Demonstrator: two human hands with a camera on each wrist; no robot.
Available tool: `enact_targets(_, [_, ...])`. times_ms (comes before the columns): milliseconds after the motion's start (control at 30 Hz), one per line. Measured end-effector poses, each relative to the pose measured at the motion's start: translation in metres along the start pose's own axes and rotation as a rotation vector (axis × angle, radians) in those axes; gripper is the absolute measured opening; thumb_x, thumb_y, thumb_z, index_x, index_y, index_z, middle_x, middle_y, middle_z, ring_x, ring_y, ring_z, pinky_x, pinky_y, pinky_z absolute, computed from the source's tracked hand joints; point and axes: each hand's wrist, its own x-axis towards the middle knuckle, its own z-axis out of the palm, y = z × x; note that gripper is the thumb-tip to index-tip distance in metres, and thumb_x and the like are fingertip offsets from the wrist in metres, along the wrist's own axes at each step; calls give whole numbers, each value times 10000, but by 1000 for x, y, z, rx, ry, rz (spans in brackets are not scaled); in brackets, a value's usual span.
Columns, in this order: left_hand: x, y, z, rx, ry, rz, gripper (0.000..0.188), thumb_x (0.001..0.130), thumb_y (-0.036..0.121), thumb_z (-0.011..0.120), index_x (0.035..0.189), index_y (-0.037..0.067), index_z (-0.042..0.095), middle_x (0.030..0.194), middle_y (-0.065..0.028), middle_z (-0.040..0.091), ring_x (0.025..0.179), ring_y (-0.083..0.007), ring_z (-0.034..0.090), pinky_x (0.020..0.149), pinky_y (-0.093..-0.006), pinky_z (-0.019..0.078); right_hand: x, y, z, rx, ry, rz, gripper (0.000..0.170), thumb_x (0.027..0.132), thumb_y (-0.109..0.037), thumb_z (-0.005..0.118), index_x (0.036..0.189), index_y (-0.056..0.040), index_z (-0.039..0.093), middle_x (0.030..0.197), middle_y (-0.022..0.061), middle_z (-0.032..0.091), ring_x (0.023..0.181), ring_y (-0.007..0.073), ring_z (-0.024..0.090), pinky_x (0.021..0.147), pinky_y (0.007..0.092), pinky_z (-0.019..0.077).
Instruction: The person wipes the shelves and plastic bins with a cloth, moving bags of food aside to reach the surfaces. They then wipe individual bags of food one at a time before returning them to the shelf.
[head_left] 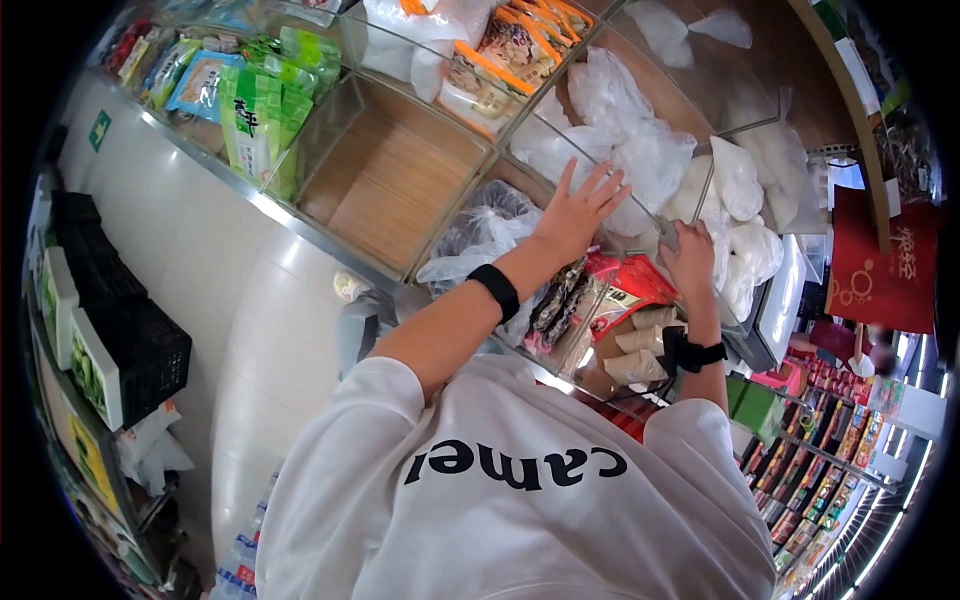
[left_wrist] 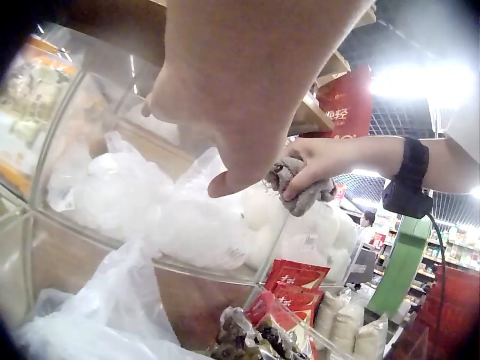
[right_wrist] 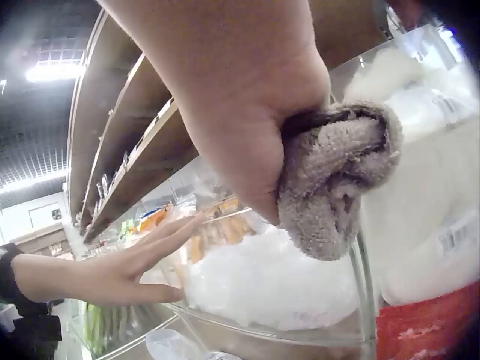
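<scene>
A grey-brown cloth (right_wrist: 337, 172) is bunched in the right hand (head_left: 690, 262), whose fingers curl round it at a clear divider between compartments. In the left wrist view the cloth (left_wrist: 296, 184) shows below the right hand (left_wrist: 330, 161). The left hand (head_left: 582, 208) is spread, fingers extended, over white plastic bags (head_left: 630, 130); whether it touches them I cannot tell. In the right wrist view the left hand (right_wrist: 124, 274) reaches in from the left with straight fingers. Red packets (head_left: 625, 290) lie between the two forearms.
A wooden-bottomed compartment (head_left: 390, 160) lies to the left, with green packages (head_left: 262, 120) beyond it. Orange-edged packs (head_left: 500, 60) fill a far compartment. Beige bags (head_left: 640, 350) sit near the body. Black crates (head_left: 130, 330) stand across the aisle, and a red sign (head_left: 885, 260) hangs at right.
</scene>
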Motion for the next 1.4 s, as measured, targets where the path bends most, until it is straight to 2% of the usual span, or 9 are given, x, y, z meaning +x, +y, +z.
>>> enact_targets(133, [0,-2,-2,39,5,4,834,635,311,670,1345,143,266,1395,-53,246,1312,-245,167,1043,-532,106,13,11,-23,61,-128,-37,298,657,-147,625,912,-4,571,864,172,569,832,333,509,755,407,414])
enact_targets(300, [0,1,5,-70,62,7,846,629,325,670,1345,131,263,1399,-56,239,1315,-249,160,1040,-534,114,26,2,-62,563,108,-57,444,674,-183,645,1056,-5,505,904,199,555,927,323,531,822,345,412])
enact_targets(367, [0,1,4,-48,55,9,852,627,334,671,1346,131,259,1400,-56,238,1315,-249,160,1039,-533,117,24,18,-31,481,160,-154,526,657,-185,654,1105,2,453,916,200,549,917,307,542,834,325,409])
enact_targets(467, [-1,-2,4,-33,48,12,865,624,346,674,1348,131,251,1402,-55,235,1316,-247,159,1039,-531,122,20,16,-7,385,-270,4,566,619,-177,656,1112,10,452,907,206,577,909,348,546,880,357,373])
enact_targets(667, [-2,-3,0,-62,30,27,872,622,326,677,1353,138,241,1405,-53,231,1317,-242,159,1038,-530,134,16,11,-16,160,-164,-243,517,612,-144,632,1081,5,471,867,198,594,881,360,544,752,403,432])
enact_targets(867, [-4,-6,0,-88,27,28,862,632,299,671,1358,146,234,1408,-54,225,1318,-243,155,1040,-533,127,17,5,0,239,-184,-39,463,595,-74,621,1035,-47,482,846,210,587,815,364,558,723,430,425])
enact_targets(1100, [-4,-10,-6,-184,-9,54,841,642,269,662,1358,142,241,1412,-62,214,1324,-240,137,1039,-536,122,19,-14,-22,0,-140,-116,481,603,-60,628,1058,-55,471,834,199,592,804,385,555,738,431,427])
enact_targets(1200, [-5,-9,-7,-204,28,50,838,638,250,666,1351,114,247,1413,-75,210,1323,-250,140,1046,-515,130,12,-54,-55,173,-101,37,508,610,-51,635,1087,-57,462,853,194,593,832,384,547,790,419,406])
enact_targets(1400, [-41,-36,-2,-425,196,-157,692,636,161,621,1257,29,347,1318,-139,332,1254,-310,264,1023,-451,220,6,-123,-20,319,435,-231,555,559,-34,665,1080,-74,480,1117,129,480,1068,317,438,895,408,353])
